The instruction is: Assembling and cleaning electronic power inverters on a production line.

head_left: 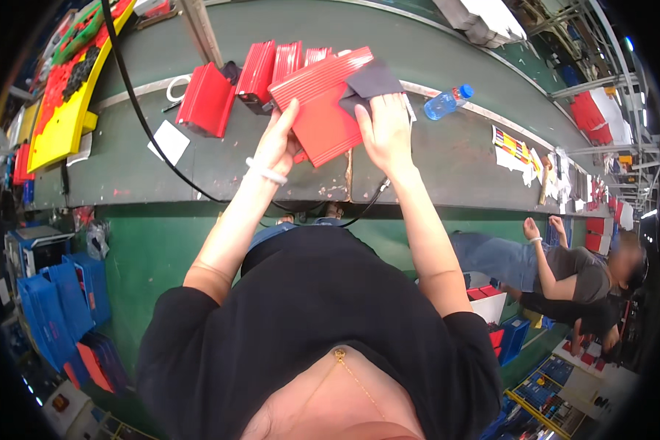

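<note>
A red ribbed metal housing (323, 121) is tilted above the bench, its flat face toward me. My left hand (277, 143) grips its left edge, thumb on the face and the other fingers hidden behind. My right hand (385, 133) presses a dark grey cloth (374, 81) against its right side, the thumb apart from the fingers. Behind it on the bench stand more red housings, one (207, 101) at the left and another (257, 73) closer to my hands; others are partly covered by the held one.
A blue-tinted bottle (444, 104) lies right of my hands. At the left are a white paper (169, 142), a black cable (139, 110) and a yellow bin (66, 132). Another person (557, 268) is at the right, near the bench. Blue crates (59, 301) stand on the floor.
</note>
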Available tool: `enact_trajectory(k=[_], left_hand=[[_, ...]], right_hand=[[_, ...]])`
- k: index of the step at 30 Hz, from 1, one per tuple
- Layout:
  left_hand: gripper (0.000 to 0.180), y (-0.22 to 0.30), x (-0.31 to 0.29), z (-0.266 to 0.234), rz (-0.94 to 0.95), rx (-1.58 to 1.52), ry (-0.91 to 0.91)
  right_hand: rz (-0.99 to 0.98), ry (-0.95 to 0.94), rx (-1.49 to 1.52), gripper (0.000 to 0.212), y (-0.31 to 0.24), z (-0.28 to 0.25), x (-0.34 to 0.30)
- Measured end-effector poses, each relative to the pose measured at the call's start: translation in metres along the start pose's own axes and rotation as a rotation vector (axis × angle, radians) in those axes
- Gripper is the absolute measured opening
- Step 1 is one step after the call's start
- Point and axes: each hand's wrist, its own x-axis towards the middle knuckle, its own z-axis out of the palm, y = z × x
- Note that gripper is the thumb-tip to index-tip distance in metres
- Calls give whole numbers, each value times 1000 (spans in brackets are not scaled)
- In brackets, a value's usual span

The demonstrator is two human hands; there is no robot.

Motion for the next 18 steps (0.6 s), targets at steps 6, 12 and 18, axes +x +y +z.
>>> enact_trajectory(k=[6, 12, 18], left_hand=[[52, 1, 15, -15, -79, -177, -9], [56, 11, 4, -29, -158, -397, -91], [57, 15, -1, -18, -360, -560, -246]], right_hand=[[-112, -183, 243, 15, -35, -6, -49], [778, 134, 983, 24, 1, -33, -57], [625, 345, 934, 23, 16, -43, -17]])
